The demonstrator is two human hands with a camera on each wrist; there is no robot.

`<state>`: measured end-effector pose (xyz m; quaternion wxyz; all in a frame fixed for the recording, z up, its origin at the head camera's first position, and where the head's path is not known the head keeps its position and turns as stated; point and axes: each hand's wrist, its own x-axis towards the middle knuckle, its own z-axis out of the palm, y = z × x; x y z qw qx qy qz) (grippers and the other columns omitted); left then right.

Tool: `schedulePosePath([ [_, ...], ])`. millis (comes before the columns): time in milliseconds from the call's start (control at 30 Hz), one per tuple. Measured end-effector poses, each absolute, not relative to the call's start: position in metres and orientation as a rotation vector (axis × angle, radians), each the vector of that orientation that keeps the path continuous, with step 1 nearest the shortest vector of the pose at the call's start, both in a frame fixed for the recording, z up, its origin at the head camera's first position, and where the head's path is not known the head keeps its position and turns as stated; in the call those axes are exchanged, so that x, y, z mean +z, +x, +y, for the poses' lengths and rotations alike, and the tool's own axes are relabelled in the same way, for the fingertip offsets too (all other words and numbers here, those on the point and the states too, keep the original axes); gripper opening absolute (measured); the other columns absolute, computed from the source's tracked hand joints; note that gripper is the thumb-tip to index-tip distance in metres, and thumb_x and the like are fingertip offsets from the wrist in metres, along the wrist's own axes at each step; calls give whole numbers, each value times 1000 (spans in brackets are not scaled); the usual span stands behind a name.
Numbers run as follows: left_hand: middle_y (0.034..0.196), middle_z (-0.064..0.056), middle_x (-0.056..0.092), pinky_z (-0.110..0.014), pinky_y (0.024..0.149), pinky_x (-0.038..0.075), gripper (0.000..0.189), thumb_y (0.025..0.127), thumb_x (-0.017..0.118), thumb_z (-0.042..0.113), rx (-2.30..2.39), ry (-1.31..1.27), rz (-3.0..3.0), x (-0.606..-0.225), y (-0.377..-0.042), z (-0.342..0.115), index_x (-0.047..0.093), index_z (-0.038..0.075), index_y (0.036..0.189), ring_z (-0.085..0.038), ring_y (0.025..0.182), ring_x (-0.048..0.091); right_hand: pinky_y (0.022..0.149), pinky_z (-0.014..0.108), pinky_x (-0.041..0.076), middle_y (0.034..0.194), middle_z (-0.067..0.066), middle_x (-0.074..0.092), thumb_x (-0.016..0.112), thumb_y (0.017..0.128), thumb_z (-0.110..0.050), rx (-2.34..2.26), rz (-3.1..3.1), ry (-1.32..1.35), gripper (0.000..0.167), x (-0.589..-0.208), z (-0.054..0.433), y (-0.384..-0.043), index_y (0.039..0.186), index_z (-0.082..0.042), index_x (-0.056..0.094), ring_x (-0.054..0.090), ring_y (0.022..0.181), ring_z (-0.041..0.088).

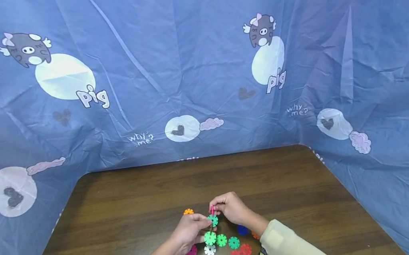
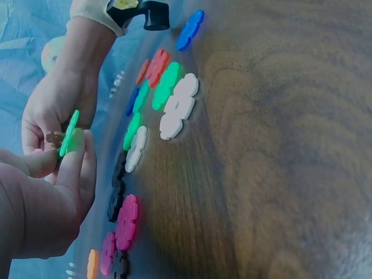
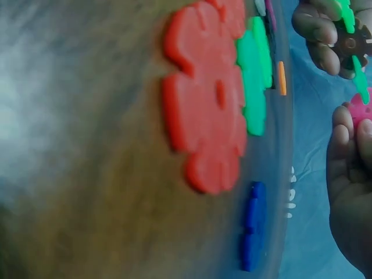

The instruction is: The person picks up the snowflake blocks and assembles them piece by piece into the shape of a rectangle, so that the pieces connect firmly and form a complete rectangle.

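My left hand (image 1: 191,230) holds a small chain of notched plastic snowflake discs. A brown disc (image 3: 350,42) sits in the middle of that chain, with a green disc (image 1: 210,238) and another green disc (image 1: 213,220) at its two sides. Thumb and fingers of my right hand (image 1: 232,208) pinch a pink disc (image 3: 361,109) edge-on against the far green disc. Whether their slots are engaged, I cannot tell. Both hands are raised over the table, close together. In the left wrist view, the left fingers cover part of the chain.
Loose discs lie on the brown wooden table (image 1: 141,196) below and around the hands: white (image 1: 210,250), teal (image 1: 234,243), red (image 1: 246,250), blue (image 1: 242,230), orange (image 1: 188,211) and magenta (image 1: 192,251). A blue printed curtain (image 1: 203,63) surrounds the table's far sides.
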<state>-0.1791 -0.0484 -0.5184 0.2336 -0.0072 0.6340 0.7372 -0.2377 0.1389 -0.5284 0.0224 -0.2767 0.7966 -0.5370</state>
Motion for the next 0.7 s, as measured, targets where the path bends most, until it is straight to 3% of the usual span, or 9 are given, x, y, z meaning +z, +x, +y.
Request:
schedulePosePath([
  [200,90,-13,72,-32,72,62,13,97,62,3,2028,-13,1751,-518,-178,-50,62,-10,101,-22,83,72,57,34,61,73,13,72,65,83,20,-1712,2508,-951,18,-531,136,-236,79,4,74,66,63,14],
  [533,85,-17,73,-28,61,61,10,97,60,-2,2033,-32,1776,-519,-176,-49,65,1,88,-22,75,73,57,49,60,73,21,71,60,80,29,-1684,2581,-879,22,-506,129,-217,79,11,73,67,61,43],
  [700,84,-16,73,-30,62,62,8,97,60,-2,2051,-29,1785,-520,-177,-49,64,-3,90,-23,74,72,58,45,61,73,13,73,64,83,22,-1636,2589,-837,17,-513,130,-223,81,8,75,68,61,34],
])
